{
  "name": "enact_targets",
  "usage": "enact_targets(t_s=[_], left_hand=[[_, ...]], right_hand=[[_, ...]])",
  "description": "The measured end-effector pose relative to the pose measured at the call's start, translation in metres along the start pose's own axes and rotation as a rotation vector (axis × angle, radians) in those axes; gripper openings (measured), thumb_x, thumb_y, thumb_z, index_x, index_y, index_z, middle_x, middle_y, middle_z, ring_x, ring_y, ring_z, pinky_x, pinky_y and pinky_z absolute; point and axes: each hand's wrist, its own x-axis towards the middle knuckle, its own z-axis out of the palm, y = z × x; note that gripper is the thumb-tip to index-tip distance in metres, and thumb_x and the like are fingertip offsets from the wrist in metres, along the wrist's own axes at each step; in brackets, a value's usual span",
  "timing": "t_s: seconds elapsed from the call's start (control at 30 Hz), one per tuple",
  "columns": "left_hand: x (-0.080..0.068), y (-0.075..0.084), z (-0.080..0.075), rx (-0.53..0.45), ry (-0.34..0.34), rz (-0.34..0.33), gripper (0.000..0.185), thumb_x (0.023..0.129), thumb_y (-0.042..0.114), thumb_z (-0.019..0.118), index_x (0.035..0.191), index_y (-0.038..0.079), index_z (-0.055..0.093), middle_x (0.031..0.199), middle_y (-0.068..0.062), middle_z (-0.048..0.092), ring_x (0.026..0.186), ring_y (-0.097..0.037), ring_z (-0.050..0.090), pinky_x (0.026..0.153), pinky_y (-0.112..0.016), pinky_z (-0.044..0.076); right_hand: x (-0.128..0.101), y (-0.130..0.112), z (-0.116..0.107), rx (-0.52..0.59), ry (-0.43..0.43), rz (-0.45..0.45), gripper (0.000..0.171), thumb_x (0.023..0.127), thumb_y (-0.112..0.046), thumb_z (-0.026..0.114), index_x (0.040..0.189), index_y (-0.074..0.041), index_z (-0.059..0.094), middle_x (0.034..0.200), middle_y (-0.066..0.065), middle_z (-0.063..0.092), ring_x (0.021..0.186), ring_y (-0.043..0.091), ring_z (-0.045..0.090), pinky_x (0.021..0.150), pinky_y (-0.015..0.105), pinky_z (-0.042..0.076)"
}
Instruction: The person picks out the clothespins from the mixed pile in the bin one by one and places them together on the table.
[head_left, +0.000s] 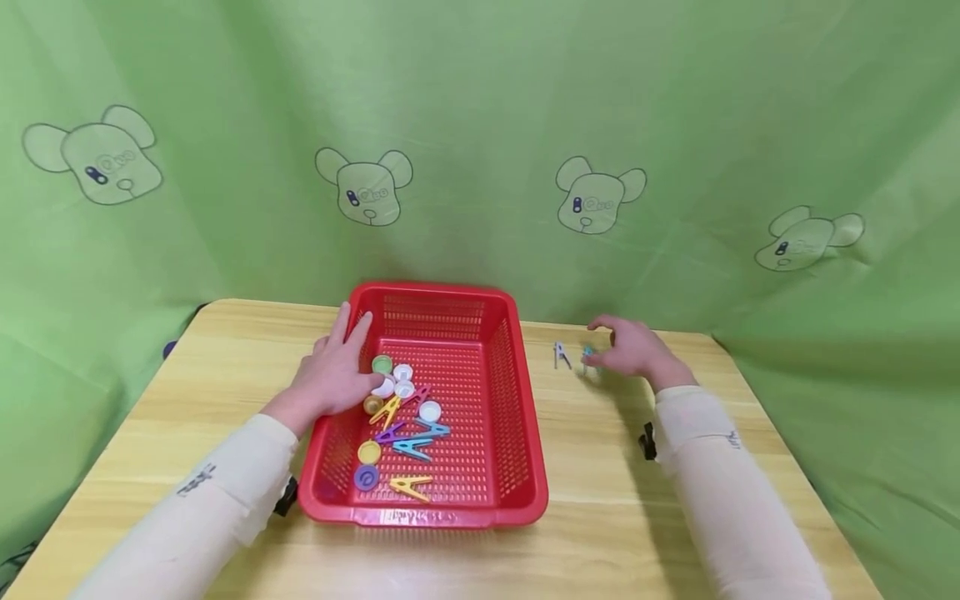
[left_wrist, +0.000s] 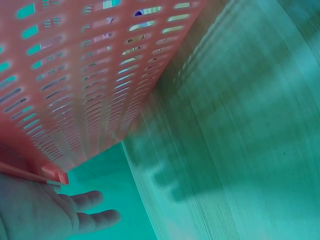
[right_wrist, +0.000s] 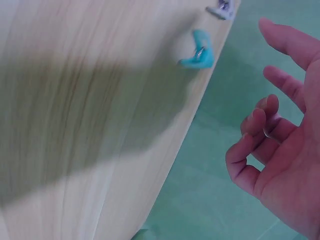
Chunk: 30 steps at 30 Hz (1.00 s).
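My left hand (head_left: 336,379) lies across the left rim of a red plastic basket (head_left: 531,433), fingers spread and thumb over the inside. The left wrist view catches its extended fingers (left_wrist: 92,220) just beyond the rim. Inside the basket are round caps, such as a white cap (head_left: 430,412) and a purple cap (head_left: 367,477), and clothespins, among them a yellow clothespin (head_left: 410,486). On the right, my right hand (head_left: 633,348) hovers by a teal clothespin (right_wrist: 201,52) with loosely bent fingers, apart from it in the right wrist view. Beside that lies a pale grey clothespin (head_left: 561,354).
A wooden table (head_left: 600,533) carries the basket and the loose clothespins. Green fabric (head_left: 480,83) with printed bear heads hangs behind the table's far edge and along the right side. The basket's walls stand between the two hands.
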Motion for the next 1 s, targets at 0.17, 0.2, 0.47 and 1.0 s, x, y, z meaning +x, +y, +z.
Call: enact_targets(t_s=[0.17,0.2,0.47,1.0], left_hand=[[-0.001,-0.004,-0.002,-0.025,0.002,-0.009,0.097,0.088,0.028,0.071,0.162,0.018,0.01,0.166,-0.008,-0.015,0.137,-0.051,0.027,0.074,-0.056,0.058],[-0.001,-0.004,-0.002,-0.026,0.003,-0.01,0.097,0.088,0.028,0.071,0.162,0.018,0.01,0.166,-0.008,-0.015,0.136,-0.051,0.027,0.074,-0.056,0.058],[0.001,-0.001,-0.003,0.006,-0.005,0.002,0.096,0.088,0.031,0.07,0.162,0.016,0.01,0.166,-0.011,-0.014,0.136,-0.052,0.026,0.086,-0.063,0.052],[-0.001,-0.002,0.0,-0.003,0.001,0.008,0.096,0.089,0.031,0.069,0.162,0.016,0.01,0.166,-0.01,-0.014,0.136,-0.052,0.026,0.09,-0.067,0.048]], right_hand=[[0.0,-0.024,-0.004,0.04,0.043,-0.001,0.075,0.083,-0.057,0.073,0.14,-0.014,0.051,0.111,0.019,0.06,0.098,0.033,0.056,0.076,0.051,0.05],[0.001,-0.029,-0.006,0.044,0.05,-0.004,0.076,0.083,-0.058,0.073,0.14,-0.014,0.051,0.107,0.017,0.06,0.095,0.032,0.056,0.074,0.048,0.05],[0.002,-0.066,-0.014,0.048,0.117,-0.062,0.072,0.082,-0.056,0.075,0.135,-0.013,0.053,0.087,0.009,0.054,0.073,0.026,0.049,0.061,0.038,0.043],[-0.008,-0.131,-0.015,0.15,0.132,-0.113,0.061,0.078,-0.054,0.079,0.123,-0.017,0.059,0.08,0.007,0.05,0.065,0.023,0.044,0.058,0.036,0.04]])
